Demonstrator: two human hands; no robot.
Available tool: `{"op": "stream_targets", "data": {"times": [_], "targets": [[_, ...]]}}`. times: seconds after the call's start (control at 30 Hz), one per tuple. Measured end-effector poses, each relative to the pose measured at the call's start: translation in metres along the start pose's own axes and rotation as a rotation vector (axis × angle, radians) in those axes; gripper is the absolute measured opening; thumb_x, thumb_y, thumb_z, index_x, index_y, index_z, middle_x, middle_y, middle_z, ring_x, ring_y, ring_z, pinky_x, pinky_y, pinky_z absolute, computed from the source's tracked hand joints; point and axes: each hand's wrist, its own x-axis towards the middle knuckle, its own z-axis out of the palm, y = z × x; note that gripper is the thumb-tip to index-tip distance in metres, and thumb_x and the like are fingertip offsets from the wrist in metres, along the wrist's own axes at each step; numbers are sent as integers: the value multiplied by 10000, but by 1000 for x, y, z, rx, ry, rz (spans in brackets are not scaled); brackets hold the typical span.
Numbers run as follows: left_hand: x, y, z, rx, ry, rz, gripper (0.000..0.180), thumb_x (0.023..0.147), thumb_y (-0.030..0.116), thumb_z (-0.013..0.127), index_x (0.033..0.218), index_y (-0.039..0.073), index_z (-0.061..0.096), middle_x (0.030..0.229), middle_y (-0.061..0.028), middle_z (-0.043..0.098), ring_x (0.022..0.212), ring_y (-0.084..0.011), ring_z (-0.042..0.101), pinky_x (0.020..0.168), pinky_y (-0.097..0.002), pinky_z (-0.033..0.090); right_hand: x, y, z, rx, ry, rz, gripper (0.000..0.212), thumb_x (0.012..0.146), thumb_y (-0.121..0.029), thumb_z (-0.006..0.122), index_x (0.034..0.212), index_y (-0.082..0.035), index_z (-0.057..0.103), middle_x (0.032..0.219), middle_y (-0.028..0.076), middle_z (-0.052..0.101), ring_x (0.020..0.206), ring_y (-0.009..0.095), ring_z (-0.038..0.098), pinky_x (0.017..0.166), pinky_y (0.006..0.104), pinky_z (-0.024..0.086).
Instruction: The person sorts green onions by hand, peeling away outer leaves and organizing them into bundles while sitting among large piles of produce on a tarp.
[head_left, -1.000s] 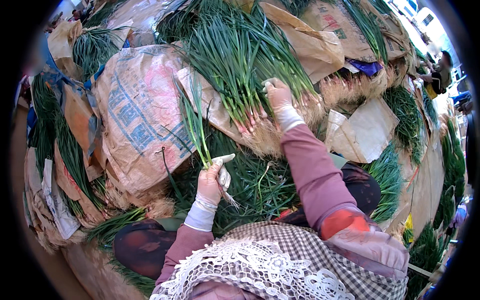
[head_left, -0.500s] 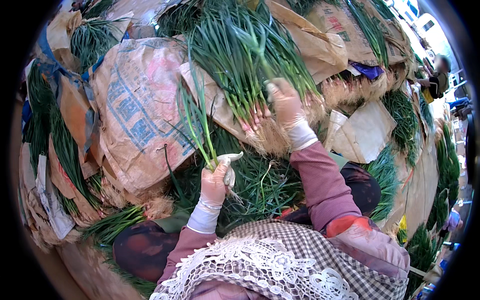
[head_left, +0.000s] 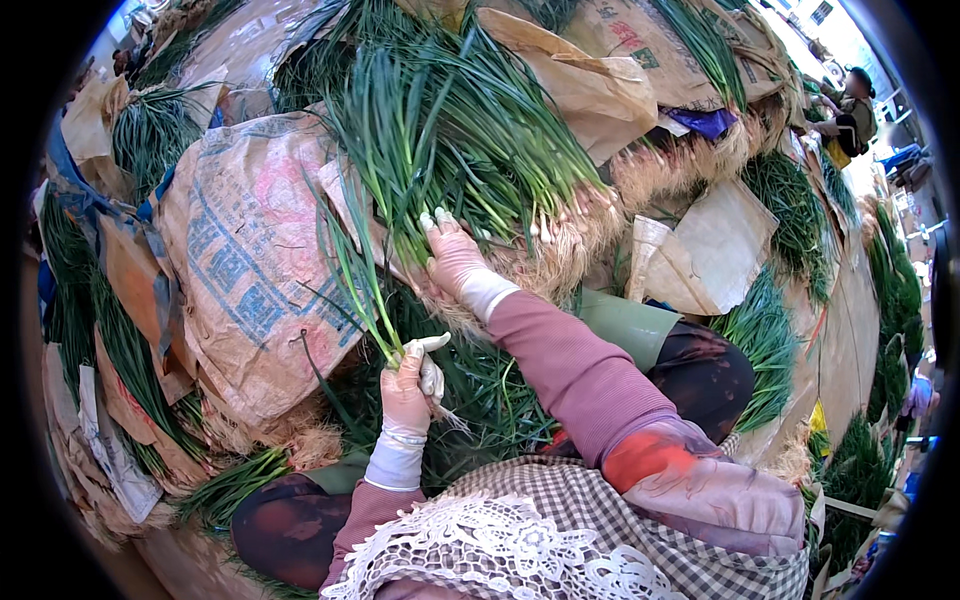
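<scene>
My left hand [head_left: 404, 396], in a thin glove, is closed round a few spring onions [head_left: 376, 305]. Their green leaves rise up and to the left, and pale roots hang beside the fingers. Ahead and to the right, my right hand [head_left: 456, 258], gloved too, lies with fingers stretched over the lower left of a big pile of spring onions [head_left: 490, 140]. The fingertips touch the stems there. The pile's white bulbs and straw-coloured roots face me on its right side.
Loose green leaves [head_left: 490, 405] lie between my bent legs. A printed sack [head_left: 245, 250] covers the left side, and brown paper [head_left: 590, 90] sits behind the pile. More bundles [head_left: 760, 345] stand right of my knee. A person [head_left: 855, 110] sits at the far right.
My right hand has come leftward and down onto the pile's left side; the blurred stalks it was moving over the pile are no longer in it. My left hand still grips its spring onions.
</scene>
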Motion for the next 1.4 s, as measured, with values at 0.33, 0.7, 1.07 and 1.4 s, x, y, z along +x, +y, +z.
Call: {"op": "stream_targets", "data": {"times": [0.33,0.7,1.07,1.4], "targets": [[0,-3,-2,14,0,13,350,874,235,406,937,-83,539,468,40,331,388,-48,324,363,-185,292,-11,100,-86,-93,22,773,338,729,-347,575,947,-90,558,912,123,579,917,222,547,745,322,436],[-3,9,-6,-18,48,57,331,876,207,397,943,-83,541,468,41,339,391,-49,327,379,-186,300,9,51,-177,848,265,259,162,747,-138,562,871,-35,571,650,38,542,458,95,477,473,234,423],[-2,14,-4,-63,59,83,318,876,205,399,930,-68,552,466,36,347,393,-52,343,369,-188,293,-18,38,-145,1362,59,205,149,803,-189,537,865,-55,556,577,-18,513,455,39,455,367,134,333],[9,-6,-13,-42,75,-98,345,862,247,419,978,-54,542,505,4,443,457,-94,457,407,-192,360,-82,35,-54,1492,-321,445,129,805,-130,532,882,-31,556,621,0,536,489,53,475,439,165,366]]}}
